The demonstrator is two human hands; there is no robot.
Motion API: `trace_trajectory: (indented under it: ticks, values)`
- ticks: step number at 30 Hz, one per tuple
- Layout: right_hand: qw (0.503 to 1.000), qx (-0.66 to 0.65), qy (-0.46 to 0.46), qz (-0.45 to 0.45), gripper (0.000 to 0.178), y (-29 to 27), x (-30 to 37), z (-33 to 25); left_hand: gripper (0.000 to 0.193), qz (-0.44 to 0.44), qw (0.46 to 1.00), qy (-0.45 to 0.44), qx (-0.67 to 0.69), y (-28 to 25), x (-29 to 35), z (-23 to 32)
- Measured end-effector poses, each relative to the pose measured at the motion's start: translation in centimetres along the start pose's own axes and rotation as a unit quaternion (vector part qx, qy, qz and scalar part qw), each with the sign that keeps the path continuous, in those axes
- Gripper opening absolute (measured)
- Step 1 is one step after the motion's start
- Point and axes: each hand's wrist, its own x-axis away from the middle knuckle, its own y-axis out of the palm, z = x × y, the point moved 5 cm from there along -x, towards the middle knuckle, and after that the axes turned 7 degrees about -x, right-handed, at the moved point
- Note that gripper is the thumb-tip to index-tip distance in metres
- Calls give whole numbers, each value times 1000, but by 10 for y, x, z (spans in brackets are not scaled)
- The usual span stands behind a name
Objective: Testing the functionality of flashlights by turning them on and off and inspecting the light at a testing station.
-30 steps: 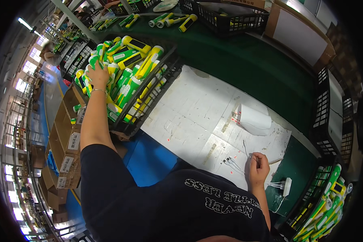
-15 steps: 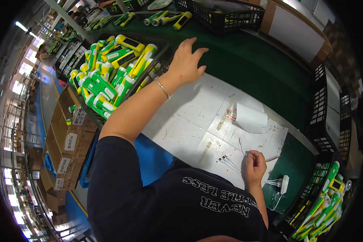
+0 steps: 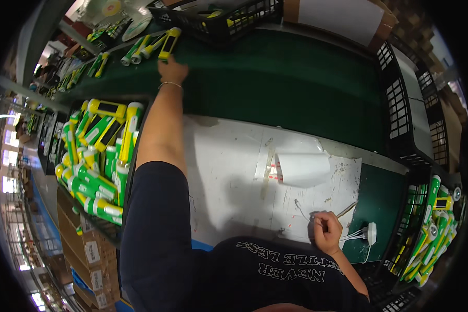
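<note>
My left hand (image 3: 172, 72) reaches to the far left, its fingers closed at the near end of a yellow-and-green flashlight (image 3: 169, 43) with a dark panel. That flashlight lies beside several others on the green surface; part of my grip is hidden by the hand itself. Close to my body on the right, my right hand (image 3: 327, 231) is closed around a thin white cable (image 3: 300, 207), whose plug end sticks out to the left. More white cables run from behind this hand to a white charger block (image 3: 369, 234). A curled white sheet (image 3: 304, 169) lies on the white work board (image 3: 223, 161).
A black crate heaped with flashlights (image 3: 96, 177) stands left of my left arm, above cardboard boxes (image 3: 91, 255). Another crate of flashlights (image 3: 426, 239) is at the right. Black baskets (image 3: 223, 26) line the far edge, and more black crates (image 3: 400, 112) stand at the right.
My left hand has moved from above the board to the far-left flashlights, its spread fingers now closed in. My view has shifted. The right hand stays near the cables.
</note>
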Motion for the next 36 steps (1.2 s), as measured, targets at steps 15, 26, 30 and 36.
trace_trajectory:
  ticks: [15, 26, 30, 36]
  values:
    - [995, -74, 40, -49, 26, 7, -6, -2, 32, 73, 983, -21, -168, 11, -69, 2]
    - [999, 11, -8, -32, 19, 2, -3, -9, 37, 0, 989, 106, -98, 58, -68, 0]
    - [1000, 20, 6, -12, 14, 0, -5, -10, 29, 92, 990, 88, -56, 33, 10, 23]
    - [1000, 8, 11, -4, 11, -1, -9, -8, 27, 111, 982, 155, 22, -30, 110, 47]
